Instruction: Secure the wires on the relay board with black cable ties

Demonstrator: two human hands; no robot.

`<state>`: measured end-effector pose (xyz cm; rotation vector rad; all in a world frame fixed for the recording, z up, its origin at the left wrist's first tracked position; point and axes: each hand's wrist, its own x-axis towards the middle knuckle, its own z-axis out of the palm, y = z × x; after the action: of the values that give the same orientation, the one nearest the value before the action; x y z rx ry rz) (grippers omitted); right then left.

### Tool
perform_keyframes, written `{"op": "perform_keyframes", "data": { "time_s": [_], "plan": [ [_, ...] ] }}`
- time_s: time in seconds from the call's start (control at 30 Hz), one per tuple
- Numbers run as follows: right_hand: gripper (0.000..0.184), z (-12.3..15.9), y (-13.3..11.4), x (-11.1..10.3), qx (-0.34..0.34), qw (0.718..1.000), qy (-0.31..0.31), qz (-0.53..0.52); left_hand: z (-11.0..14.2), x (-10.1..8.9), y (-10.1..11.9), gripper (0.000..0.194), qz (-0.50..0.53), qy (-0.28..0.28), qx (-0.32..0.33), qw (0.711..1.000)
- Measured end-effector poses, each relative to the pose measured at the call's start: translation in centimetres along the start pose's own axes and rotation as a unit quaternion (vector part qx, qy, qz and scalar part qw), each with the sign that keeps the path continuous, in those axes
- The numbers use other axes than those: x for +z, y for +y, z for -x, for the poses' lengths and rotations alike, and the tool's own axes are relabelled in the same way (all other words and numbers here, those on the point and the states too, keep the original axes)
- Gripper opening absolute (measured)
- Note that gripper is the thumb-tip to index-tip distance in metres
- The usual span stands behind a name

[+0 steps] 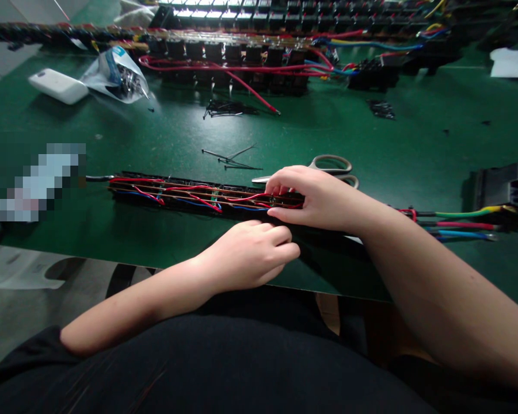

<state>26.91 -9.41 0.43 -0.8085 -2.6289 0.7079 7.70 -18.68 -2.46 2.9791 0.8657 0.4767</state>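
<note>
A long black strip (190,195) with red and blue wires along its open top lies across the front of the green table. My right hand (313,195) reaches over its right part, thumb on the near side and fingers on the far side, gripping it. Just in front of the strip is my left hand (259,253), its fingers curled closed; whatever they may hold is hidden. Scissors (330,164) lie behind my right hand, partly covered by it. Several loose black cable ties (233,160) lie beyond the strip.
Further back are a pile of cable ties (228,108), a plastic bag (116,75), a white box (58,86) and long black wired assemblies (242,54). A black housing (507,187) stands at right near coloured cable ends (470,213). The table (112,241) ends close to my body.
</note>
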Motion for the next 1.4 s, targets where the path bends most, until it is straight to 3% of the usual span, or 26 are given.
{"op": "perform_keyframes", "data": {
  "time_s": [1.13, 1.4],
  "plan": [
    [0.017, 0.18, 0.29, 0.17, -0.043, 0.999, 0.009, 0.032, 0.08, 0.07, -0.07, 0.016, 0.001, 0.006, 0.008, 1.000],
    [0.020, 0.44, 0.48, -0.59, -0.017, 0.998, -0.012, 0.058, -0.02, -0.05, -0.07, 0.017, 0.000, -0.003, 0.007, 1.000]
  ]
}}
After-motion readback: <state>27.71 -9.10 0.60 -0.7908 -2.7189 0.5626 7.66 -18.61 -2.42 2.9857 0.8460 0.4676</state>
